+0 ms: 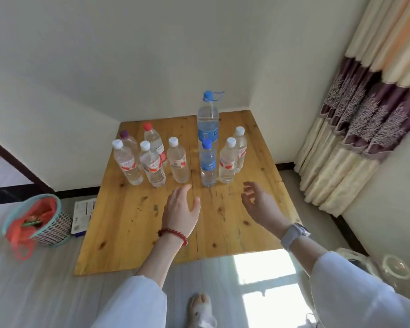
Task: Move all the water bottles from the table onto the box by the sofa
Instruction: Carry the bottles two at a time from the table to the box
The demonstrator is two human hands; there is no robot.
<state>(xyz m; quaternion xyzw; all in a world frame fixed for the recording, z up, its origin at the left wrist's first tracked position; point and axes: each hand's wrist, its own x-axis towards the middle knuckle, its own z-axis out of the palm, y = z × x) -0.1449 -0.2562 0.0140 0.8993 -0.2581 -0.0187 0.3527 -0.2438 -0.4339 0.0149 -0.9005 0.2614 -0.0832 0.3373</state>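
Both hands, left hand [181, 210] and right hand [260, 204], hover released, grasping nothing, just near of the upright water bottles [175, 162] on the worktop [133, 223].

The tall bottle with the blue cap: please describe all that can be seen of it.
The tall bottle is the largest on the wooden table. It looks like clear plastic holding clear water, with a blue cap, a bluish carry loop at the neck and a blue label round the middle. It stands upright at the back of the group. A smaller blue-capped bottle stands before it and hides its base. No hand touches it.
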